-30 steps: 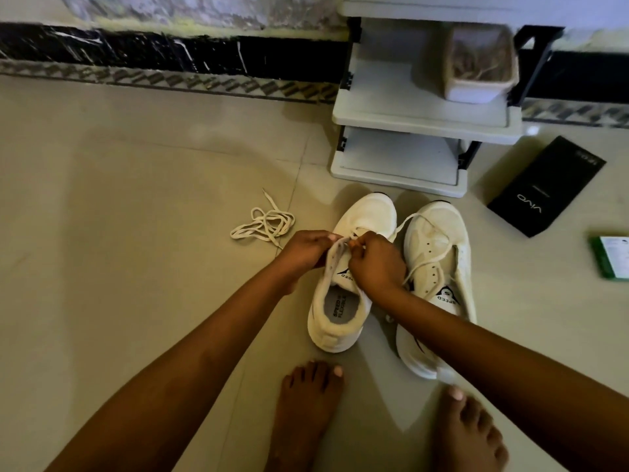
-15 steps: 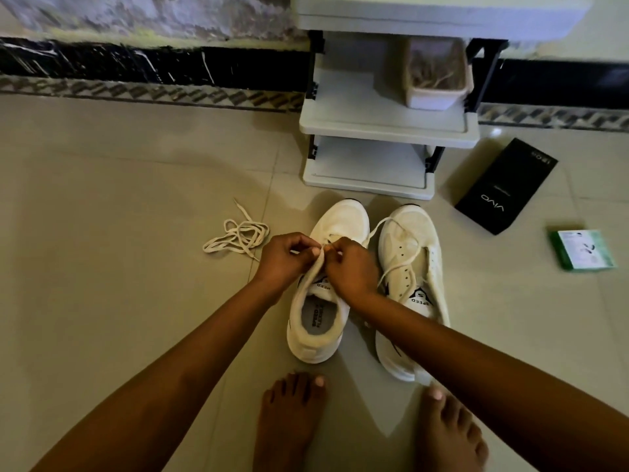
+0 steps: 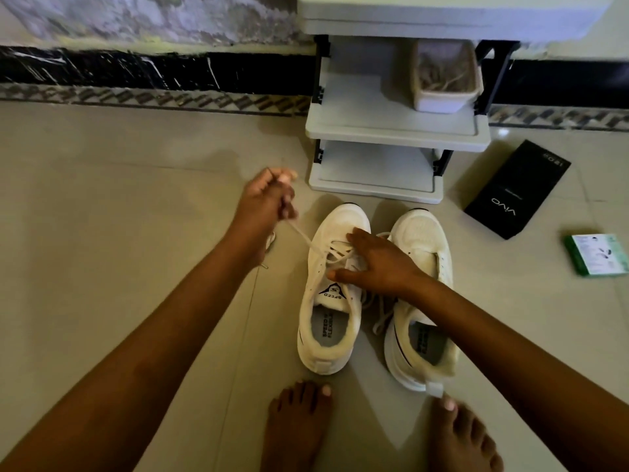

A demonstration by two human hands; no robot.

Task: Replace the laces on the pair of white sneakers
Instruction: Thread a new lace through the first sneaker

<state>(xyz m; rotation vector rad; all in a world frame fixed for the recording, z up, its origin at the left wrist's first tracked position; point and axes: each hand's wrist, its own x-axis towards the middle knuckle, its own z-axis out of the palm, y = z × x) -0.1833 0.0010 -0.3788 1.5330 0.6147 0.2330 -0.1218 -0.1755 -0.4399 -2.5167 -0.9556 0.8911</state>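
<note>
Two white sneakers stand side by side on the tiled floor, toes pointing away from me. My left hand [image 3: 267, 199] is raised left of the left sneaker [image 3: 332, 332] and pinches a white lace [image 3: 303, 238] that runs taut down to that shoe's eyelets. My right hand [image 3: 377, 264] lies flat with spread fingers on the left sneaker's tongue and lacing, holding the shoe down. The right sneaker [image 3: 420, 233] sits partly under my right forearm, with loose lace trailing between the shoes. A separate loose lace on the floor is almost wholly hidden behind my left wrist.
A white plastic shelf rack [image 3: 394, 131] stands just beyond the toes, with a small tub [image 3: 442, 100] on its middle shelf. A black box [image 3: 517, 189] and a green box [image 3: 595, 253] lie at the right. My bare feet [image 3: 299, 424] are in front of the heels.
My left hand has pulled away from the shoe, up and to the left, drawing the lace out taut. My right hand has let go of the lace and flattened onto the tongue.
</note>
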